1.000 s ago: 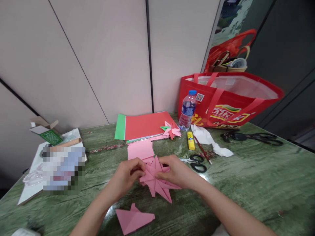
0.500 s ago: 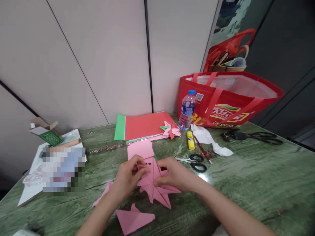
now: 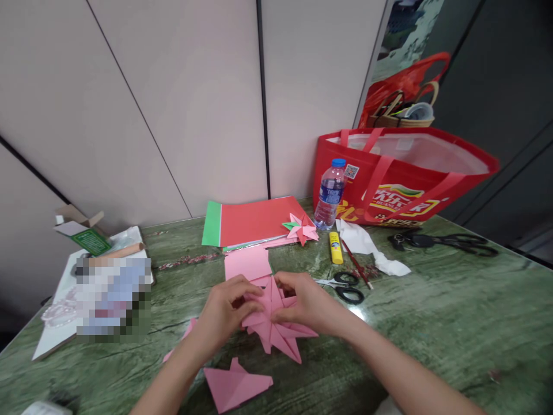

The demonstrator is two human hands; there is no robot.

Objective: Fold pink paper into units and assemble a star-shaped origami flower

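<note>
Between my two hands is a pink folded paper star (image 3: pixel 276 328) with several pointed arms, held just above the green marbled table. My left hand (image 3: pixel 231 302) pinches its left side between thumb and fingers. On the upper right part, my right hand (image 3: pixel 298 300) grips the paper, thumb on top and fingers behind. A loose folded pink paper piece (image 3: pixel 235 383) lies in front on the table. Another pink piece shows partly beside my left forearm. Pink paper sheets (image 3: pixel 246 264) rest just beyond my hands.
Red and green paper (image 3: pixel 259 222) lies at the back, a small multicoloured paper star (image 3: pixel 301 229) on it. To the right are a water bottle (image 3: pixel 330 196), glue stick (image 3: pixel 336 248), scissors (image 3: pixel 345 282), pencil (image 3: pixel 358 265), tissue (image 3: pixel 375 248) and red bag (image 3: pixel 401 178). A small box (image 3: pixel 86 230) stands left.
My left fingers have shifted slightly on the star's left side, laying more flatly over it. The right hand keeps its grip. The view has moved a little.
</note>
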